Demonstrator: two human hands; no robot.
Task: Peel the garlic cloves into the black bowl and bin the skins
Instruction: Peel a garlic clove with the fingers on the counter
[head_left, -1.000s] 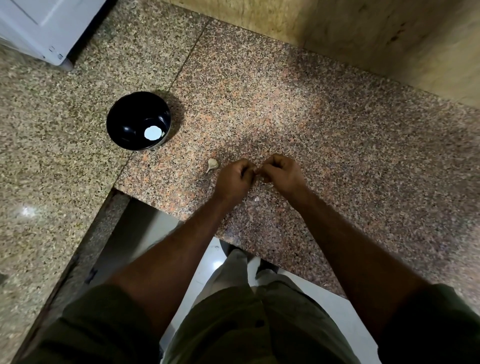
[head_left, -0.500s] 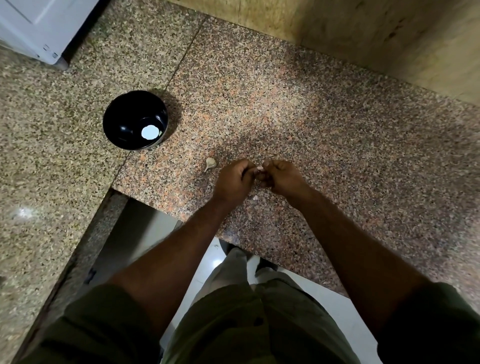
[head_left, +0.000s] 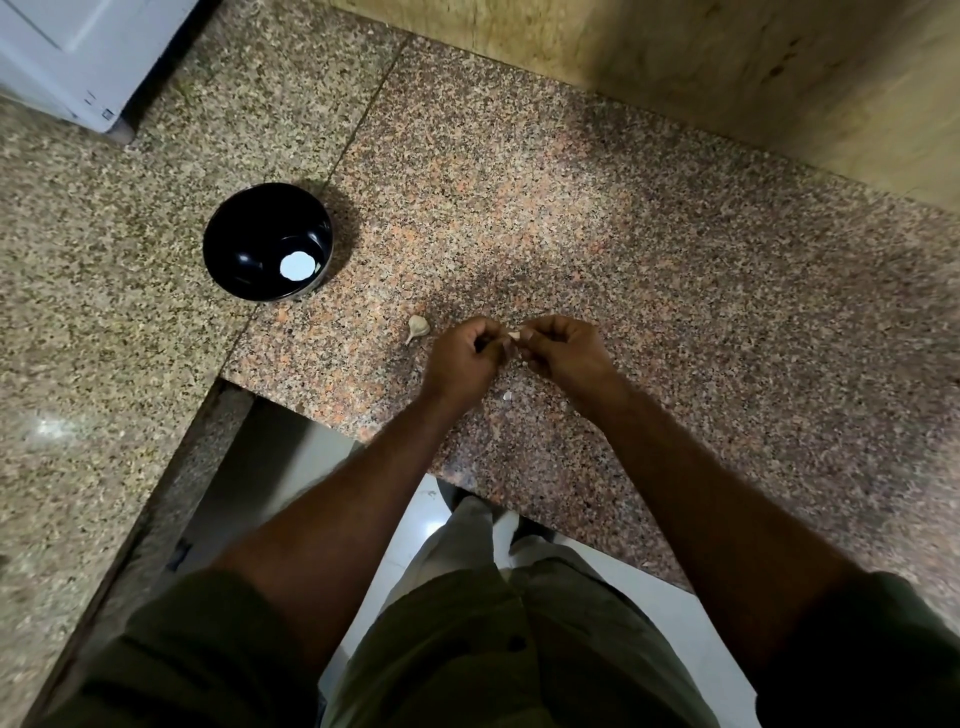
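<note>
A: What are the hands doing?

B: The left hand (head_left: 464, 358) and right hand (head_left: 566, 349) meet over the speckled pink granite counter (head_left: 675, 291), fingers curled, both pinching a small pale garlic clove (head_left: 513, 336) between them.

A: And the rest?

B: A whole small garlic bulb (head_left: 417, 327) lies just left of the left hand. The round glossy black bowl (head_left: 244, 244) sits farther left. A white skin scrap (head_left: 507, 396) lies near the wrists.

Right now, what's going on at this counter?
A person is peeling garlic. The left hand and right hand pinch one clove between them above the granite counter. Another unpeeled clove lies left of the hands, a skin scrap lies below them, and the black bowl waits further left.
</note>
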